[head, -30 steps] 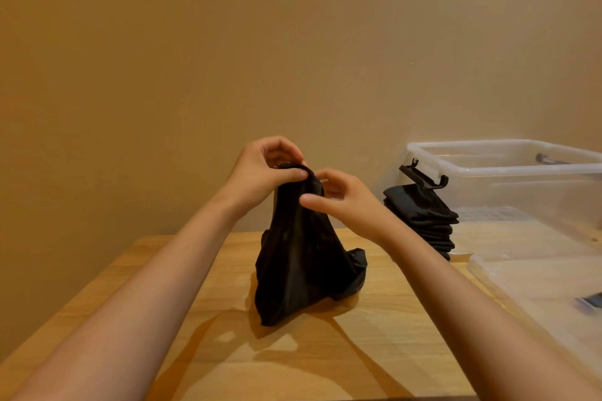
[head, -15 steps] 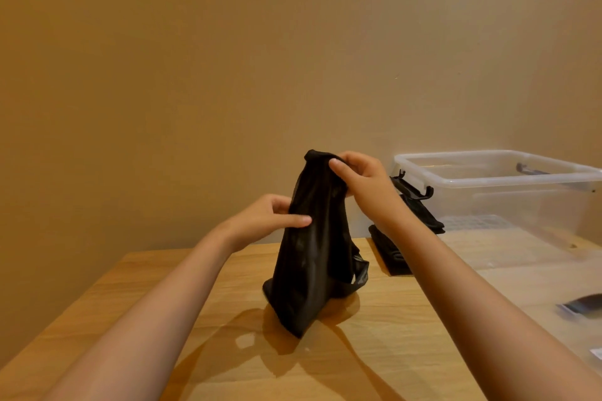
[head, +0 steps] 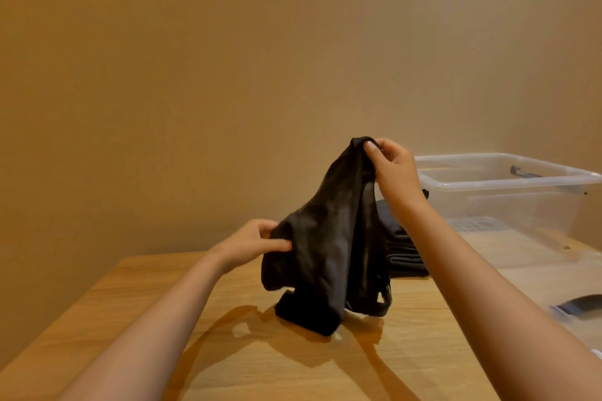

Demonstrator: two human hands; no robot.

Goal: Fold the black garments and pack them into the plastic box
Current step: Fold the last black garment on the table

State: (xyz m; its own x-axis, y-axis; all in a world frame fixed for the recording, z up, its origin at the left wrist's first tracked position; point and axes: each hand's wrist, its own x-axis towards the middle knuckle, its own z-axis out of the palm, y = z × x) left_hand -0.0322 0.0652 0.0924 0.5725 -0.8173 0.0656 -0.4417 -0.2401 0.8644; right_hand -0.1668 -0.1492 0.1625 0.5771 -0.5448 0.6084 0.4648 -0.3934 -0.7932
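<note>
Garment (head: 329, 238): black and thin; hung in a rough cone left of the plastic box (head: 508, 184), with its top corner raised about level with the box rim; rested at its crumpled lower end on the table (head: 228, 352), with a strap loop poking out on the side towards the box.
Right hand (head: 392, 172): pinched the garment's top corner between thumb and curled fingers, just left of the box's near-left corner.
Left hand (head: 252, 242): gripped the garment's left edge lower down, thumb on the front of the cloth and fingers curled behind it; well apart from the box, on the garment's far side from it.
Folded stack (head: 404, 251): dark pieces, piled flat on the table close against the box's left wall; touching it or only beside it, cannot tell; partly hidden behind the garment and the right forearm.
Plastic box: clear and open-topped; stood at the table's far right, with a grey handle (head: 524, 171) at its far rim.
Lid (head: 537, 277): clear; lay flat on the table in front of the box, with a dark latch (head: 578, 306) at its near end.
Table: light wood; carried the shadows of garment and arms, left of and in front of the box.
Wall (head: 195, 75): plain tan; rose behind the box.
</note>
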